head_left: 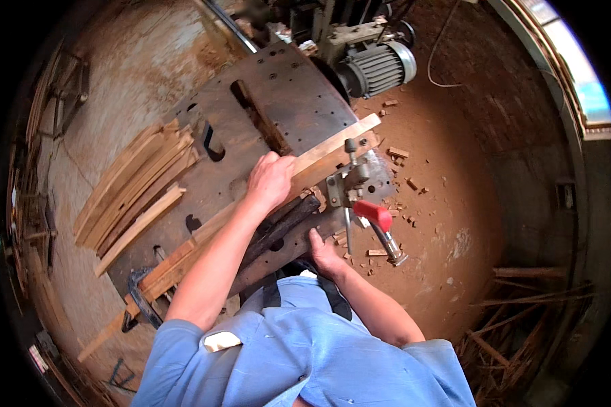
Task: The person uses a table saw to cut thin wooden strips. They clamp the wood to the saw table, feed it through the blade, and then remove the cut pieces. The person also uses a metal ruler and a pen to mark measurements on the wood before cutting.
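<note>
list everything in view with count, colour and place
machine table: one, brown, centre
long wood piece: at least one, tan, across the table
curved wood strips: several, tan, table's left side
red-handled clamp: one, silver and red, long wood piece's right end
black clamp: one, black, long wood piece's lower left end
motor: one, grey, beyond the table
wood offcuts: many, tan, floor at right
scrap pile: one, brown, lower right
shirt: one, blue, lower middle
left hand: one, bare, on the long wood piece
right hand: one, bare, at the table's near edge
</note>
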A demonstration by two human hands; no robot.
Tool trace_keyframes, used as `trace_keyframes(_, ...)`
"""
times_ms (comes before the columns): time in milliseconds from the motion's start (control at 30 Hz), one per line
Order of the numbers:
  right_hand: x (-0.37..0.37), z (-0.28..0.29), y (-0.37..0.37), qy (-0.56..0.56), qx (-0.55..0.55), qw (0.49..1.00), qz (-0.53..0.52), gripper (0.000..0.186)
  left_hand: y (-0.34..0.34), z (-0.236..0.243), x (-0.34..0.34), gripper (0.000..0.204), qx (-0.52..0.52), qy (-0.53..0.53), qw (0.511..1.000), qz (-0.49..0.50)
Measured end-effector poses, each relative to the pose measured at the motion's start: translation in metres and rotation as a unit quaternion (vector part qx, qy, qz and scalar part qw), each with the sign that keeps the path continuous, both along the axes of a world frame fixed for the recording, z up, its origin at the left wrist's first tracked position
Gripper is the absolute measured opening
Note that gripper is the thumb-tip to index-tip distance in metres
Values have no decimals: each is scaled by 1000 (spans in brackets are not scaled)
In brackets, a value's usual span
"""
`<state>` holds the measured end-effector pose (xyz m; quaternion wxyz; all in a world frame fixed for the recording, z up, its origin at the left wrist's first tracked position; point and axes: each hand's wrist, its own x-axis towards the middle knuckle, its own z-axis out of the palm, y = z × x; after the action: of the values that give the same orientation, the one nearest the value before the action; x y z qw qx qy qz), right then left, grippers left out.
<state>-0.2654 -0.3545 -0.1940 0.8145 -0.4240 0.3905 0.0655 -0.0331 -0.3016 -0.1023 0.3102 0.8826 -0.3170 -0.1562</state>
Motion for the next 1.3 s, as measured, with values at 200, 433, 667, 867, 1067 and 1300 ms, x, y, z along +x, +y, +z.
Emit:
trace_keyframes(200,2,-4,-1,12,-5,999,43,54,18,28,-23,54,22,-156,982,-104)
trace_keyframes(433,16,26,0,3,12,1000,21,47,21,22,-26,69,89,-205,965,-135)
trace_keyframes(667,14,-2,4,4,9,999,31,54,18,15,-28,68,72,-271,950,-139)
trace_keyframes(867,16,-9,-3,-13,18,998,60,62,17,9,-30,68,61,-309,939,-140)
trace_keyframes(1067,20,0,-3,-42,24,997,53,63,19,10,-33,66,80,-315,936,-133)
trace_keyframes(1300,24,-15,-7,-62,27,996,56,63,19,8,-37,66,84,-268,953,-113)
